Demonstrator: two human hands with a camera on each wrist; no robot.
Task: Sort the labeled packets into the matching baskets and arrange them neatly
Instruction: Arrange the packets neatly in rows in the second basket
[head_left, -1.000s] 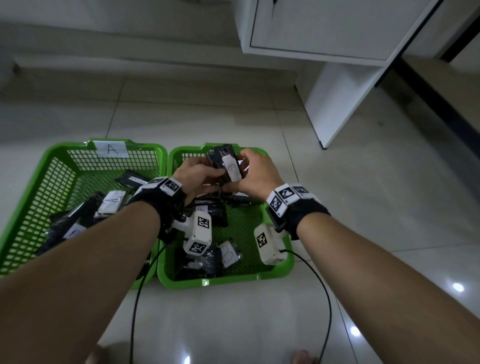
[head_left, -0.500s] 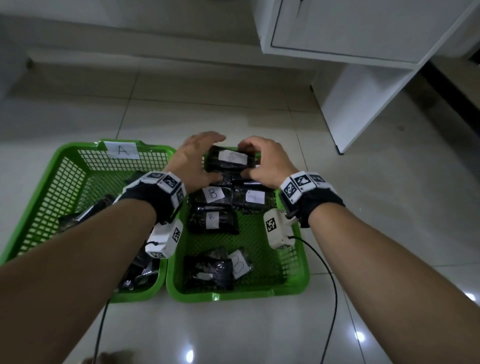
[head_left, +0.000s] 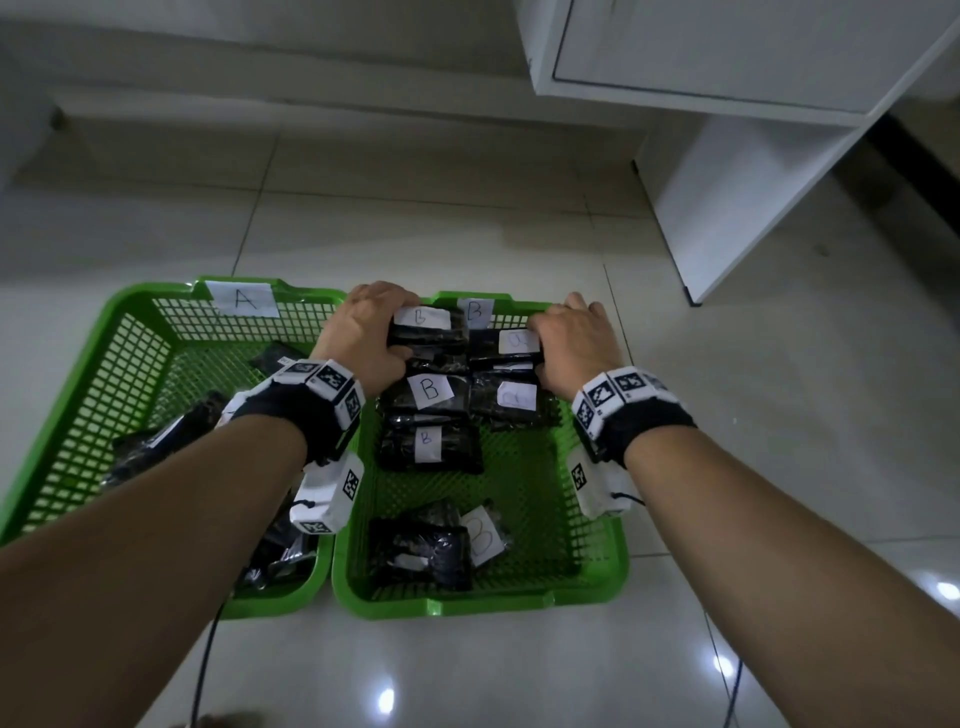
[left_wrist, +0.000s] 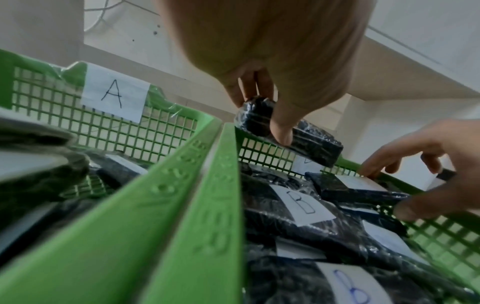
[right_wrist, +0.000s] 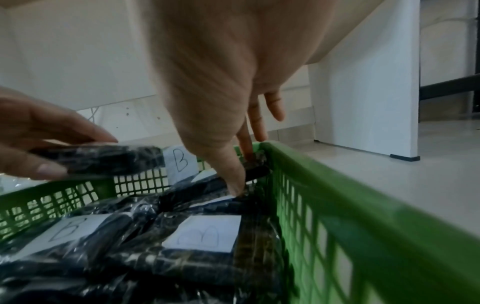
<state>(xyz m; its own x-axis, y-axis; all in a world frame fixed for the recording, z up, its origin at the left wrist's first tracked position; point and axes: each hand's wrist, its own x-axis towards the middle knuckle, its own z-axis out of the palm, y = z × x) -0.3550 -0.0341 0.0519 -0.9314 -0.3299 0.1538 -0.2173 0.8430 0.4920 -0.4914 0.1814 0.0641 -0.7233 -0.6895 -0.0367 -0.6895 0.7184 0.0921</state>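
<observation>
Two green baskets sit side by side on the floor: basket A (head_left: 156, 332) on the left, basket B (head_left: 597, 571) on the right, each with a paper letter on its far wall.

Left hand (head_left: 363, 338) grips a B packet (head_left: 428, 332) at the far left corner of basket B. Left wrist view shows the thumb across the near face and fingers curled behind, with the packet raised above the basket rim; not yet laid down.

Right hand (head_left: 576, 345) is on a second packet (head_left: 511, 348) at the far right of basket B, thumb on its near edge and fingers curled over its far end by the wall. It looks like a pinch to square it into the row.

Other B packets lie in basket B: two in a row just nearer (head_left: 431, 395), one below (head_left: 428, 447), one askew at the near end (head_left: 431, 551). Dark packets also lie loose in basket A; their labels are mostly unreadable.

Handling, by judgement: packets are black blocks in glossy film, so likely light, fairly stiff, and slippery on the wrap. Best held across the short sides, thumb opposing fingers, label up. The film creases, so press lightly when aligning.
</observation>
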